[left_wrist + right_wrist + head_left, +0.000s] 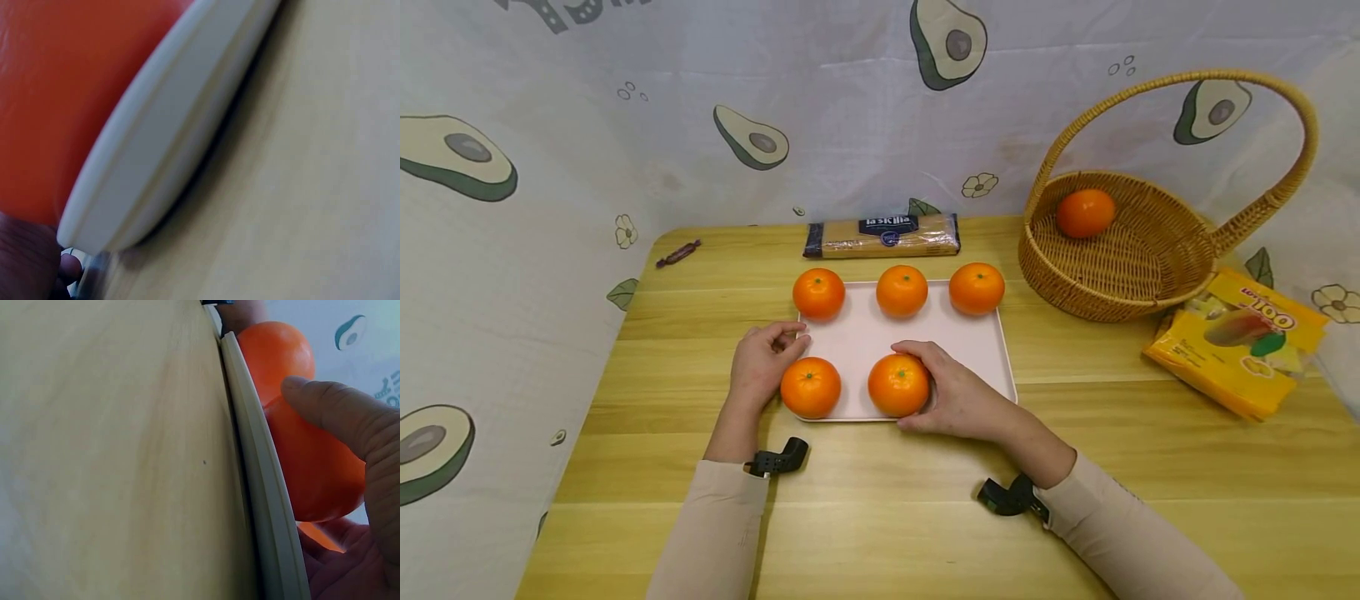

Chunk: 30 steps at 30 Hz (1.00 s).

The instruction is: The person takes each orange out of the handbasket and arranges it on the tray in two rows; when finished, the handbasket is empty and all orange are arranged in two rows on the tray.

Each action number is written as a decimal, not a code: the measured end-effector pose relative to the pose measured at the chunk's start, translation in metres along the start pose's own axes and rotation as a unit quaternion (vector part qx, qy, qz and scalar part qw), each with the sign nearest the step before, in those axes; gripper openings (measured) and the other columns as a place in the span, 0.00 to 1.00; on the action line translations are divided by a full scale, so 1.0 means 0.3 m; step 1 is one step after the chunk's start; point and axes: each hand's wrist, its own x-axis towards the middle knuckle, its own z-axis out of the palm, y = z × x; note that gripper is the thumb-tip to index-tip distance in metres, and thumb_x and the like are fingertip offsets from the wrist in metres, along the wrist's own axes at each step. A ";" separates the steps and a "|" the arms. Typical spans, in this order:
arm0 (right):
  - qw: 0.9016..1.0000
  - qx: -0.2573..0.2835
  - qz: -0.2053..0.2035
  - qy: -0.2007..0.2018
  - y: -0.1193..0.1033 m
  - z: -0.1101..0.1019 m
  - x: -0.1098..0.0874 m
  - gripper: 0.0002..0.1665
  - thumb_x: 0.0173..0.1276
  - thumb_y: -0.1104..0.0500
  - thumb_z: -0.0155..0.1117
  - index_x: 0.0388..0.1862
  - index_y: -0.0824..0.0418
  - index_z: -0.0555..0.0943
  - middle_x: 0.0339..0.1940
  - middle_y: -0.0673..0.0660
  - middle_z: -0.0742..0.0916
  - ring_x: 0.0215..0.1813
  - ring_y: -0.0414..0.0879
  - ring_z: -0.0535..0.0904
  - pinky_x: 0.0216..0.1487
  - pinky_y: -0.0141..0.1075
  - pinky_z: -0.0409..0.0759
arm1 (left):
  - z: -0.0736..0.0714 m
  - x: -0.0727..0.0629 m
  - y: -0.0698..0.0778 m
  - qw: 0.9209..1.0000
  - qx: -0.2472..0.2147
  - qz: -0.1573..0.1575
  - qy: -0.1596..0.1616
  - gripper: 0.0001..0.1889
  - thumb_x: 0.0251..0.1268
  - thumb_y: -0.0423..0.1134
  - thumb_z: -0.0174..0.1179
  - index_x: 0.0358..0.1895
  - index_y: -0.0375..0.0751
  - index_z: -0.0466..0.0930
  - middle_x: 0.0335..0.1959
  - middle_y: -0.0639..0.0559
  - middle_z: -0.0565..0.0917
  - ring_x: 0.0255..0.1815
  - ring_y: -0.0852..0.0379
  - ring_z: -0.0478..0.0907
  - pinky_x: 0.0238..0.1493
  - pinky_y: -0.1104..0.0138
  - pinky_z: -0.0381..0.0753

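Note:
My right hand (958,396) grips the front middle orange (898,385) from its right side, thumb at the near side and fingers behind. In the right wrist view the thumb (331,406) lies over this orange (319,465), just above the tray's side. The orange sits on a pale pink tray (951,350). At the tray's left edge is my left hand (762,362), its fingers loosely bent and holding no fruit. Just right of it lies the front left orange (810,388). Behind are three more oranges, at left (818,294), middle (902,291) and right (977,289).
A wicker basket (1112,287) with a tall handle stands at back right, a redder orange fruit (1086,213) inside. Beside it leans a yellow snack bag (1240,342). A spaghetti pack (880,237) lies behind the tray, a wrapped candy (678,253) at back left.

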 end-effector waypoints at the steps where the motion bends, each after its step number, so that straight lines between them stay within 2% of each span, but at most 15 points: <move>1: 1.000 0.001 0.002 0.000 0.001 0.000 0.000 0.59 0.47 0.49 0.87 0.75 0.47 0.63 0.70 0.51 0.75 0.68 0.50 0.75 0.72 0.55 0.72 | 0.000 0.000 0.000 1.000 -0.001 0.001 0.000 0.15 0.67 0.46 0.68 0.54 0.46 0.88 0.36 0.46 0.82 0.40 0.50 0.71 0.41 0.63 0.67; 12: 1.000 0.006 0.008 0.000 -0.001 -0.006 0.002 0.60 0.48 0.45 0.86 0.77 0.46 0.62 0.71 0.50 0.74 0.70 0.49 0.74 0.73 0.53 0.71 | -0.001 0.001 0.003 1.000 -0.003 -0.005 0.002 0.15 0.67 0.46 0.68 0.54 0.46 0.88 0.36 0.46 0.82 0.40 0.50 0.70 0.42 0.63 0.67; 19: 0.997 0.070 0.016 0.010 -0.026 -0.063 -0.006 0.61 0.52 0.48 0.85 0.79 0.52 0.59 0.76 0.57 0.70 0.74 0.57 0.72 0.73 0.53 0.71 | 0.000 0.000 -0.004 1.000 0.001 -0.003 0.005 0.15 0.67 0.46 0.68 0.53 0.46 0.88 0.35 0.46 0.82 0.40 0.50 0.70 0.41 0.63 0.66; 23: 0.996 0.081 0.016 0.043 -0.028 -0.118 -0.013 0.57 0.57 0.53 0.82 0.78 0.54 0.59 0.77 0.61 0.68 0.75 0.59 0.70 0.74 0.55 0.70 | 0.003 0.001 -0.005 1.000 0.002 -0.004 0.004 0.15 0.67 0.46 0.68 0.53 0.47 0.88 0.35 0.46 0.82 0.40 0.50 0.70 0.41 0.63 0.66; 30: 0.986 0.061 0.013 0.154 0.003 -0.242 -0.027 0.44 0.65 0.59 0.75 0.75 0.59 0.63 0.73 0.62 0.71 0.71 0.62 0.74 0.69 0.58 0.74 | 0.005 0.000 -0.004 1.000 -0.001 -0.002 0.004 0.15 0.67 0.46 0.68 0.53 0.47 0.88 0.36 0.46 0.82 0.40 0.50 0.70 0.42 0.63 0.67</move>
